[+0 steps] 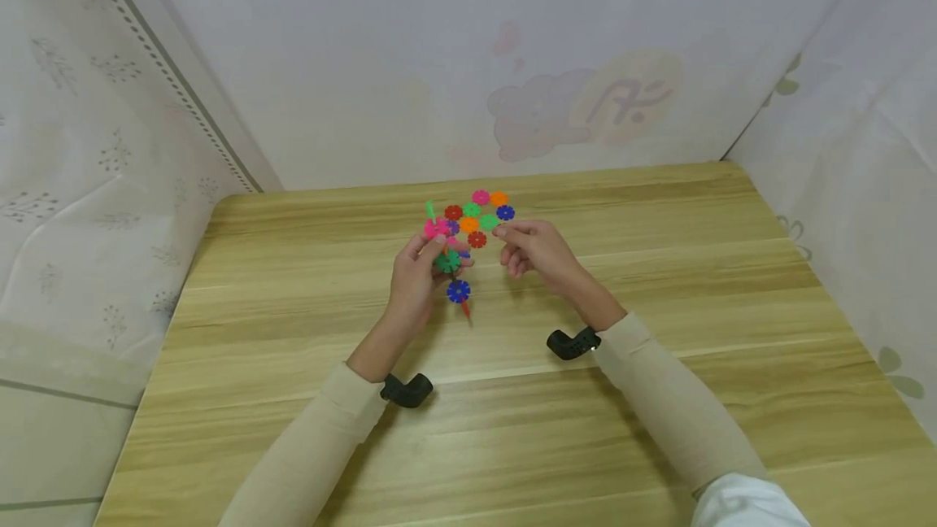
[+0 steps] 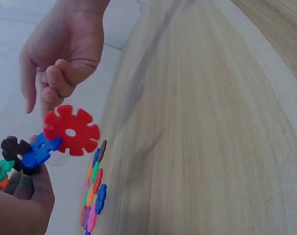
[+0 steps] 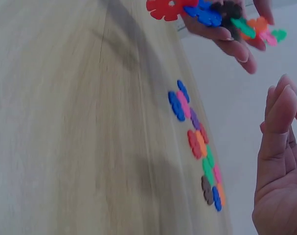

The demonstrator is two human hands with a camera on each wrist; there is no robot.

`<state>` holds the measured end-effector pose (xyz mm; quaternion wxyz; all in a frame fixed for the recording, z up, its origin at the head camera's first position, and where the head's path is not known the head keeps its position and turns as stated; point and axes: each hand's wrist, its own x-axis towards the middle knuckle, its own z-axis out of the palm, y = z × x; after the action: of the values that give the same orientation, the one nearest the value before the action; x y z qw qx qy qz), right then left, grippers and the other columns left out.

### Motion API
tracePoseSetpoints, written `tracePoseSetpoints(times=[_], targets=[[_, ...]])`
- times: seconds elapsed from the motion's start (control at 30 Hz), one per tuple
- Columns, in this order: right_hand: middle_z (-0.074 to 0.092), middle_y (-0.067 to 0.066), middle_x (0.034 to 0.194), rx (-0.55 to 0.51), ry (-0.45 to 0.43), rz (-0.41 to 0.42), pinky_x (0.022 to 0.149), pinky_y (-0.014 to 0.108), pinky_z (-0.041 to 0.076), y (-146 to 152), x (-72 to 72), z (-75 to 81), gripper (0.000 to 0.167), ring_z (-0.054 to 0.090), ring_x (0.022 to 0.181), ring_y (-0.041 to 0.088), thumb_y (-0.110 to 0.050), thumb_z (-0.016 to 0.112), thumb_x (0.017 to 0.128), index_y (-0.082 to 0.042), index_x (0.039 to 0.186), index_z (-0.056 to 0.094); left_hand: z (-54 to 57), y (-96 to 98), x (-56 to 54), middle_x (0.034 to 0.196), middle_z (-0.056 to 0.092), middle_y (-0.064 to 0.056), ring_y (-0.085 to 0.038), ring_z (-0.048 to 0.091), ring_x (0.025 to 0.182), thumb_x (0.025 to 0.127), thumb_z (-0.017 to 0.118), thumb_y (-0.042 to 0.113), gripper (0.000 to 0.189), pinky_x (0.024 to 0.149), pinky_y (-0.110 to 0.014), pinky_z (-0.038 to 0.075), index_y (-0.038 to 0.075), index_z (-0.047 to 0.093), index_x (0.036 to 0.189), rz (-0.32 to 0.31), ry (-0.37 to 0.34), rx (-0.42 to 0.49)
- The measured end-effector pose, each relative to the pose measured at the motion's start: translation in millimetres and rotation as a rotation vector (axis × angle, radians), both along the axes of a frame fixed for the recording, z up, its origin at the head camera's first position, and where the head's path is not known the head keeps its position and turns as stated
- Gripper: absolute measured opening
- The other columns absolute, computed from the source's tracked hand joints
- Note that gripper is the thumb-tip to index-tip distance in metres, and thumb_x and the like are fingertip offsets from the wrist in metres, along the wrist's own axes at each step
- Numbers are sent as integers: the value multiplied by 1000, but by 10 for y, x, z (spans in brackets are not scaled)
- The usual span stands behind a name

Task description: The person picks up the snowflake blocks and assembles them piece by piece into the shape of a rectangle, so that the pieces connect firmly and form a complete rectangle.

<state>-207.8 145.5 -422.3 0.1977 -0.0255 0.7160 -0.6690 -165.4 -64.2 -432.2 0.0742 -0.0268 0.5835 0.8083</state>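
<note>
My left hand holds a chain of notched plastic snowflake discs above the table. From the far end the chain runs light green, pink, orange, green, black, blue and red; the red disc hangs at the near end. My fingers hide parts of the middle. To the right and apart from the chain is my right hand, its fingers loosely bent and the thumb near the index finger. Nothing shows between its fingertips.
Beyond the hands, several loose snowflake discs lie flat in a cluster on the wooden table. A brown disc lies among them. Patterned cloth hangs behind the table's far edge and at both sides.
</note>
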Motion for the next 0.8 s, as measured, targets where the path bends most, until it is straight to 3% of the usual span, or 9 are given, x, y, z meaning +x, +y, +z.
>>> tracePoseSetpoints(times=[0.2, 0.33, 0.53, 0.8], targets=[[62, 4, 66, 49, -15, -58, 49, 22, 52, 90, -115, -104, 38, 57, 49, 11, -22, 56, 100, 4, 127, 59, 3, -25, 12, 107, 70, -5, -38, 63, 109, 104, 46, 26, 29, 94, -42, 52, 3, 58, 117, -6, -25, 51], [63, 5, 67, 97, -22, -94, 50, 23, 52, 145, -192, -169, 35, 57, 50, 11, -21, 57, 99, 0, 127, 61, -13, -44, 16, 116, 67, -13, -34, 65, 109, 105, 42, 24, 34, 99, -47, 48, -1, 53, 126, -29, -29, 73], [64, 7, 69, 139, 0, -127, 50, 23, 52, 192, -298, -276, 31, 58, 51, 12, -19, 58, 99, -5, 126, 63, -47, -49, 27, 132, 54, -28, -37, 61, 115, 106, 39, 21, 39, 99, -44, 49, -5, 41, 135, -54, -40, 93], [65, 9, 67, 136, -7, -125, 49, 23, 53, 166, -423, -383, 33, 58, 49, 11, -18, 60, 97, -5, 127, 62, -76, -38, 43, 134, 52, -30, -32, 65, 110, 105, 40, 19, 36, 104, -47, 44, -6, 44, 130, -69, -31, 86]])
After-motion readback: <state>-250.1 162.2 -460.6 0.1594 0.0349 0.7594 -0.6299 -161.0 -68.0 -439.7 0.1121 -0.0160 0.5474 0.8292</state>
